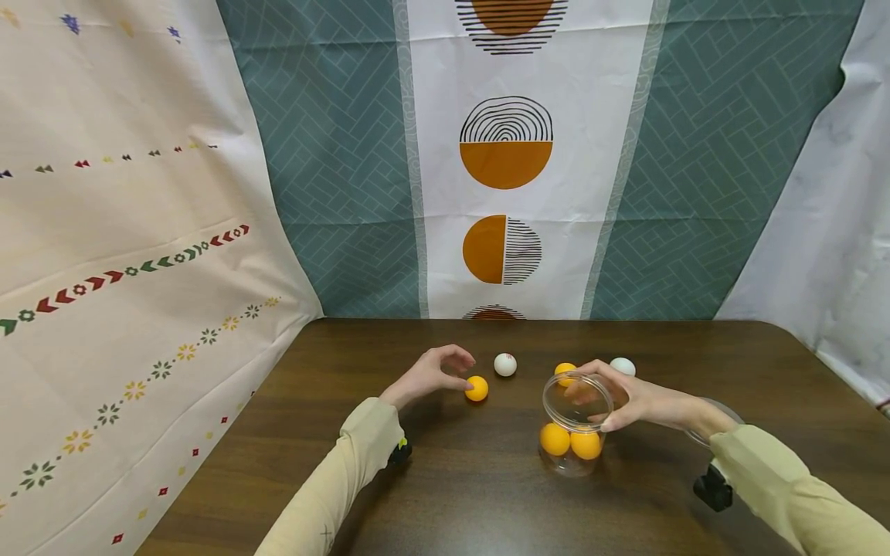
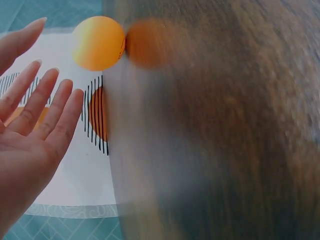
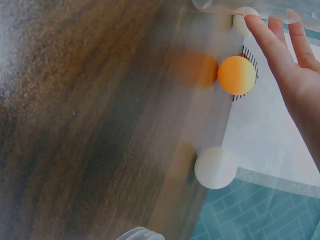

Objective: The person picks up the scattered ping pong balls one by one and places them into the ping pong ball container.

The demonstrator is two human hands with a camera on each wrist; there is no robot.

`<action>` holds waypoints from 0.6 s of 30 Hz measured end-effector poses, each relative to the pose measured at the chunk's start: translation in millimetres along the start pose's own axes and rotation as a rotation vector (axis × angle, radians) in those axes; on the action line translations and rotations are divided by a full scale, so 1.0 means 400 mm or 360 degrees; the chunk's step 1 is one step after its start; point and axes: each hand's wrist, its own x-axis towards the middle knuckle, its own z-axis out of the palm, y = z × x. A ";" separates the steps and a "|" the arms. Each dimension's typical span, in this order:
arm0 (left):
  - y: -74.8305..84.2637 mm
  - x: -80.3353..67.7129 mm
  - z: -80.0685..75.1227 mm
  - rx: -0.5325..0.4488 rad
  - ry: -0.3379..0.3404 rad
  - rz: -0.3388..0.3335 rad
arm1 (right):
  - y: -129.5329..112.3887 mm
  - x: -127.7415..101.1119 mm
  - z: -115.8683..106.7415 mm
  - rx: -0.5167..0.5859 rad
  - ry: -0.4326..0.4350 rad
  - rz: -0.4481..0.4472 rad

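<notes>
Dark wood-grain table [image 1: 452, 502]: surface reflective, far right corner rounded. Behind it: teal-and-white fabric hanging [image 1: 320, 139], creased, printed with orange-and-black circle motifs. Left side: cream patterned cloth [image 1: 139, 216]. Right side: draped whitish cloth [image 1: 799, 216], wrinkled.

From the head: looks forward and down from above the tabletop [image 1: 459, 486], well back, taking in the left hand [image 1: 436, 375], the right hand [image 1: 622, 398] and the hanging cloth [image 1: 341, 154] beyond. From the left wrist: looks forward, low over the tabletop, close to the left hand, turned sideways, cloth at left; shares with the head view that hand and an orange ball [image 1: 476, 389]. From the right wrist: looks forward, likewise low and close, turned the opposite way, cloth at right; shares with the head view the right hand, a white ball [image 3: 215, 168] and part of the clear jar [image 1: 568, 465]. Across both wrists: shows the cloth's white panel [image 1: 528, 202].
</notes>
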 end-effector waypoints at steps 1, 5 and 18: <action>0.001 0.001 0.001 0.0001 -0.0002 0.0000 | 0.000 0.000 0.000 0.0000 0.0001 0.0003; -0.004 0.006 0.004 0.0004 -0.0015 0.0004 | -0.002 -0.001 0.001 0.0002 0.0014 0.0032; -0.089 0.043 0.015 0.0075 0.0000 0.0026 | -0.003 0.000 0.002 -0.0001 0.0023 0.0032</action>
